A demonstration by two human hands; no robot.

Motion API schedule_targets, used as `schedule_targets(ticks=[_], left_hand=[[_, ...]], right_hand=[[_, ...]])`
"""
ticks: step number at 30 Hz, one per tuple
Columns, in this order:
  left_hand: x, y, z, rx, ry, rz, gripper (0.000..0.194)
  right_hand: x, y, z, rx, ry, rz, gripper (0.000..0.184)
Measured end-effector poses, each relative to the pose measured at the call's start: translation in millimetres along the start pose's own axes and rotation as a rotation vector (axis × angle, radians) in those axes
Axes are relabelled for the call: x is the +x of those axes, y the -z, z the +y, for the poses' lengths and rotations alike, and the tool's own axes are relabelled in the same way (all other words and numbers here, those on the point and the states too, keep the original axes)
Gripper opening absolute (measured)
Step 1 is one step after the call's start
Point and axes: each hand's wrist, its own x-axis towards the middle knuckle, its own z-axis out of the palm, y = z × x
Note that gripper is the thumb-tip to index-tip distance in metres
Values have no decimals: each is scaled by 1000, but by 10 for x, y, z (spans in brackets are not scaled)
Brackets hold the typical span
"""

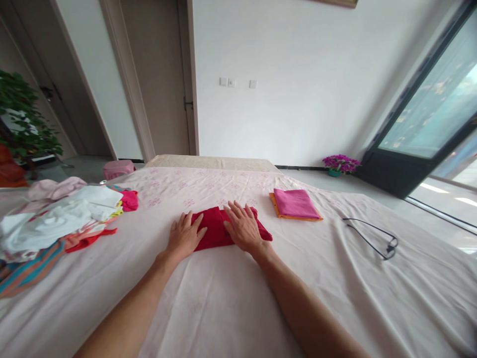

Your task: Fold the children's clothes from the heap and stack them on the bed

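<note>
- At the left of the pale sheet, a loose clothes pile lies well apart from the hands, out of their way.
- The left hand rests on the left end of the red cloth, fingers parted, pinching nothing.
- The red cloth lies folded mid-sheet; it should be light, soft and limp, best lifted by both short ends with support beneath.
- The right hand lies flat across its right part, fingers slightly spread.
- Right, a folded pink cloth sits on an orange cloth.
- Farther right, glasses look fragile.
</note>
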Motion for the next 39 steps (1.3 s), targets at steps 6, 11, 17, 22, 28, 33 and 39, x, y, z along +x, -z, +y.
schedule_targets(ticks=[6,11,17,22,28,33,39], left_hand=[[40,-143,-135,-179,-53,176,58],[110,-187,-259,-396,101,361,56],[90,1,-276,-433,330,292,58],[51,226,-193,-383,438,119,58],[53,328,-157,-293,474,-27,61],[75,305,-174,-274,485,-50,65],[78,354,-128,-257,467,-92,81]], right_hand=[[-73,-273,-200,113,138,-113,64],[-83,-331,-127,224,50,-161,61],[-35,-102,-125,272,-161,-64,39],[28,-84,-234,206,-215,-37,39],[87,-182,-311,140,-318,-31,52],[107,-217,-315,226,-186,-25,55],[151,-192,-286,319,-202,83,50]])
